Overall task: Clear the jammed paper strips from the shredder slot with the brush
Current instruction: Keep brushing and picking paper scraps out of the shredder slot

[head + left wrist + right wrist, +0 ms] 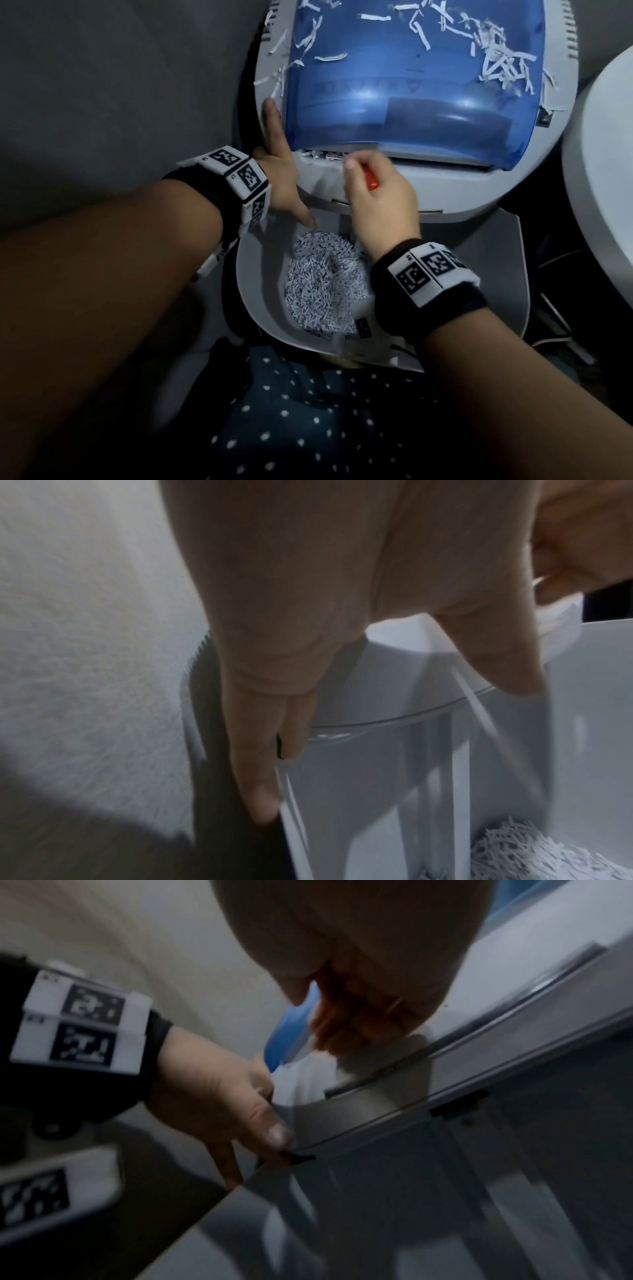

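Brush (371, 179) gripped in right hand (378, 198), at shredder slot (329, 155)

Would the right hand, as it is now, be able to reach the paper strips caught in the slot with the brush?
Probably yes: the right hand grips the red-handled brush just before the jammed strips, with nothing between them.

Two hands are seen, the left hand (279, 181) and the right hand (378, 202). One shredder (445, 185), one red-handled brush (371, 180) and one bin (507, 274) of shreds are counted; loose strips are too many to count.
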`<state>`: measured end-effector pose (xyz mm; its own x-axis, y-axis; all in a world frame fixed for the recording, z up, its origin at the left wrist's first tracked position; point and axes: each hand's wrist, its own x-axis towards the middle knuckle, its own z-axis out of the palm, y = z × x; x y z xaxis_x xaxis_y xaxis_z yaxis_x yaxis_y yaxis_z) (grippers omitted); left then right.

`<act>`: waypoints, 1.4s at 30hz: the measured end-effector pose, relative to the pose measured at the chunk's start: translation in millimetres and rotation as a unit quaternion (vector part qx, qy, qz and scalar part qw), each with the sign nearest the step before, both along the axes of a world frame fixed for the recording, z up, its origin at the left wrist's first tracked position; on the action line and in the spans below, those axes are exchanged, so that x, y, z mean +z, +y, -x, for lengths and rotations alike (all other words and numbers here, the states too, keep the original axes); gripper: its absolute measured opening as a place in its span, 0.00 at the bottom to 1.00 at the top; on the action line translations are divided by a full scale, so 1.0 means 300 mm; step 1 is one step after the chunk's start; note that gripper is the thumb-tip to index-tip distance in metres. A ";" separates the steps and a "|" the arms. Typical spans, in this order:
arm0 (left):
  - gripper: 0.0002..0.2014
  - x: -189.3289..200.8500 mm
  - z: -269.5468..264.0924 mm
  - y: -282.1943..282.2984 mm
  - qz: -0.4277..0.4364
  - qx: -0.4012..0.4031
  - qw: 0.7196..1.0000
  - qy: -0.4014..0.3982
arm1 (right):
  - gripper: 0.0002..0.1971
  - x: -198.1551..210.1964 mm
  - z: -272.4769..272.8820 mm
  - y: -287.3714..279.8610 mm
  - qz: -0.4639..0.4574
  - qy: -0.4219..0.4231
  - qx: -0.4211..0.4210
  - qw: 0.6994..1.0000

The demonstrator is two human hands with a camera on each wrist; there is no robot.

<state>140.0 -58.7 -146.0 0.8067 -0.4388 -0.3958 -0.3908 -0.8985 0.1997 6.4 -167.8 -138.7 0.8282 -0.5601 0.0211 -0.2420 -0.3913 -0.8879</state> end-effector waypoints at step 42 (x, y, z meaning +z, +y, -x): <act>0.85 0.027 0.033 -0.008 0.008 0.044 0.999 0.014 | 0.19 0.066 -0.041 0.005 0.061 -0.022 0.010 0.998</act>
